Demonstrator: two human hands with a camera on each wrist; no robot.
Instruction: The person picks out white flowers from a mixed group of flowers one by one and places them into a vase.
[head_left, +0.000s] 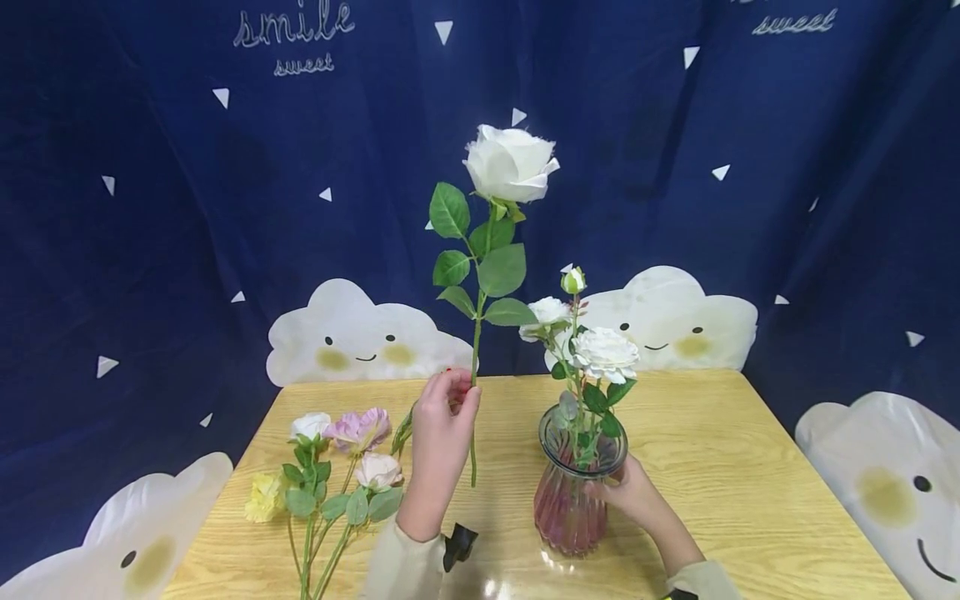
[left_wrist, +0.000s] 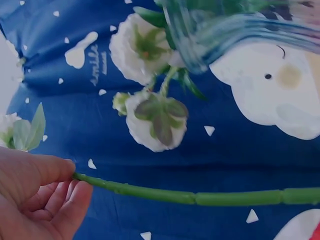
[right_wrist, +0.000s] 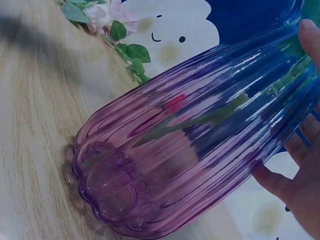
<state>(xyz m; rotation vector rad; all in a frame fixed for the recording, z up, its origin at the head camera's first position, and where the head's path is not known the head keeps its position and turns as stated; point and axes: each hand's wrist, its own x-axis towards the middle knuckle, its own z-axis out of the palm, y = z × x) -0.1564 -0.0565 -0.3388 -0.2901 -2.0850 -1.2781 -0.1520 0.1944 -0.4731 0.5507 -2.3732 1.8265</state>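
Note:
My left hand (head_left: pixel 442 429) pinches the green stem (left_wrist: pixel 235 197) of a tall white rose (head_left: pixel 512 165) between thumb and fingers. The rose stands nearly upright above the table, left of the vase, its lower stem hanging below the hand. A ribbed glass vase (head_left: pixel 572 512), pink toward the base, holds a white flower spray (head_left: pixel 604 354) with a small bud (head_left: pixel 573 280). Around the vase's upper body curls my right hand (head_left: pixel 633 492), gripping it from the right. Through the glass in the right wrist view a green stem (right_wrist: pixel 200 120) slants down inside.
Several loose flowers lie at the left of the wooden table (head_left: pixel 697 467): a yellow flower (head_left: pixel 265 497), a purple flower (head_left: pixel 360 430), a pale pink rose (head_left: pixel 378 471) and a white flower (head_left: pixel 310 425). Behind the table hangs a dark blue curtain (head_left: pixel 622 167) with smiling clouds.

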